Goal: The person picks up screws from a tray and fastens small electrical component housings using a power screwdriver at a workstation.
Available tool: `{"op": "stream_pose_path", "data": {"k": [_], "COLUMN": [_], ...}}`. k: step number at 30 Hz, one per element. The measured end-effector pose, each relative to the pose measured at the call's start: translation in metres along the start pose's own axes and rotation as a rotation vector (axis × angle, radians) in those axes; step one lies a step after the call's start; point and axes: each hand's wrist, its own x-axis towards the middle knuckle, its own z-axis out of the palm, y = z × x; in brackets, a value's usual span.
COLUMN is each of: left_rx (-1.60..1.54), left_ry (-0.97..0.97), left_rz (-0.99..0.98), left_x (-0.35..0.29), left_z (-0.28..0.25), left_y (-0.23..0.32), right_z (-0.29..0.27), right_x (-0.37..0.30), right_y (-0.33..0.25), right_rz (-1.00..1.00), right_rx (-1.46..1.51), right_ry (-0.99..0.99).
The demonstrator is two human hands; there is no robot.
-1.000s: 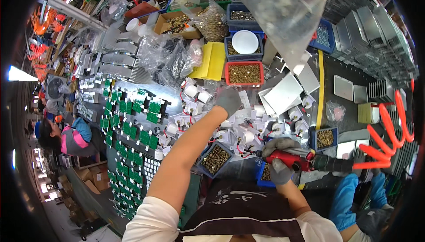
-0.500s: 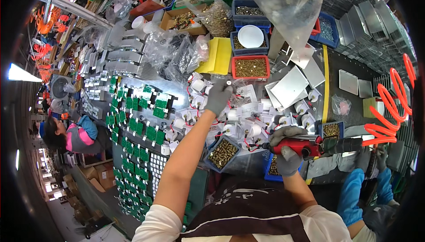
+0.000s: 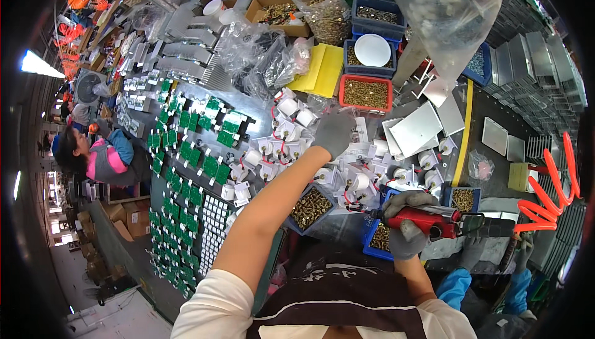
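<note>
Gripping red screwdriver (image 3: pixel 427 220) w/ right hand (image 3: pixel 406 224), left hand (image 3: pixel 333 133) on white parts (image 3: pixel 347 181)

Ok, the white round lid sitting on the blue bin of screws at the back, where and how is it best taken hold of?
Probably by its rim, from above. The white round lid lies flat on the blue bin, face up, so only its edge offers a hold; fingers should pinch opposite sides of the rim. Come from the near side, where the left hand already is, since a hanging clear bag crowds the right.

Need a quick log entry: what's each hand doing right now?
Left hand: gloved, reaching over the white parts; grip cannot be told.
Right hand: closed around the red power screwdriver.
</note>
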Motion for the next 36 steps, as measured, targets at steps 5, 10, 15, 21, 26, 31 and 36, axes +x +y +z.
{"op": "stream_pose_path", "data": {"k": [5, 10, 15, 21, 26, 31, 36], "left_rx": [-0.664, -0.986, -1.042, -1.026, -0.47, -0.382, -0.233], "left_ry": [0.331, 0.242, 0.298, 0.313, 0.305, 0.395, -0.003], "left_rz": [-0.318, -0.753, -1.064, -1.383, -1.525, -1.009, -0.691], "left_x": [-0.034, -0.132, -0.277, -0.382, -0.377, -0.357, -0.286], "left_z": [-0.027, -0.087, -0.042, 0.03, 0.025, 0.011, 0.016], "left_y": [-0.027, -0.018, -0.007, -0.004, 0.009, 0.043, 0.05], "right_z": [0.011, 0.021, 0.039, 0.066, 0.07, 0.07, 0.077], "right_x": [0.011, 0.002, -0.015, -0.035, -0.044, -0.053, -0.06], "right_y": [0.002, 0.013, 0.034, 0.058, 0.092, 0.116, 0.108], "right_rz": [-0.043, 0.015, 0.12, 0.229, 0.152, 0.214, 0.182], "right_rx": [0.01, 0.029, 0.009, 0.009, -0.125, -0.082, -0.189], "right_ry": [0.011, -0.014, -0.155, -0.215, -0.328, -0.459, -0.406]}}
